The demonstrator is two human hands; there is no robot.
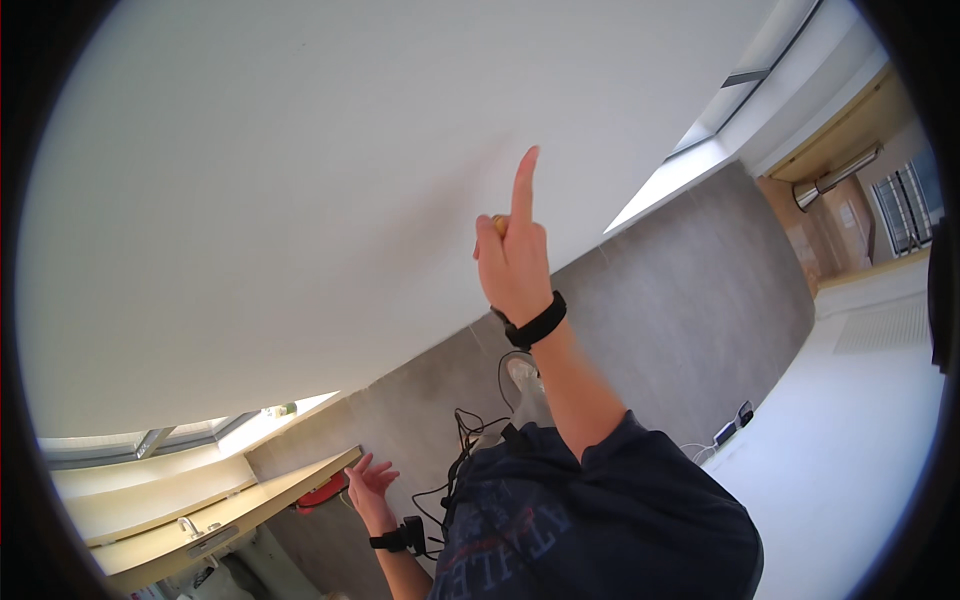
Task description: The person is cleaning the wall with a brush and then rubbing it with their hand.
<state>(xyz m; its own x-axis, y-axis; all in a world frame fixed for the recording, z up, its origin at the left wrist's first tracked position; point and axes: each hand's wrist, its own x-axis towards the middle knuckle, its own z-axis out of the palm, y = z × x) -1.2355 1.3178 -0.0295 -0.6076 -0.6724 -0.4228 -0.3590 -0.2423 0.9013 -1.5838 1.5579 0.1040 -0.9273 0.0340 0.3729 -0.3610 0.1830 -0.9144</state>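
My right hand (515,270) is raised in front of a large white wall (260,200), its index finger stretched out along the wall and casting a soft shadow there. I cannot tell whether the fingertip touches. The thumb and other fingers are curled in, and a small yellow thing (500,225) shows between them; its kind is not clear. Lower down on the left, my left hand (371,490) hangs with fingers spread and nothing in it, near the end of a light wooden counter (290,487). A black strap (540,322) circles my right wrist, another strap (392,541) my left.
Black cables (462,430) hang beside my body above the grey floor (690,270). A red object (322,494) lies under the counter, which bears a tap (188,527). At the right, a dark adapter (725,433) with a white cord lies by a white surface (800,460).
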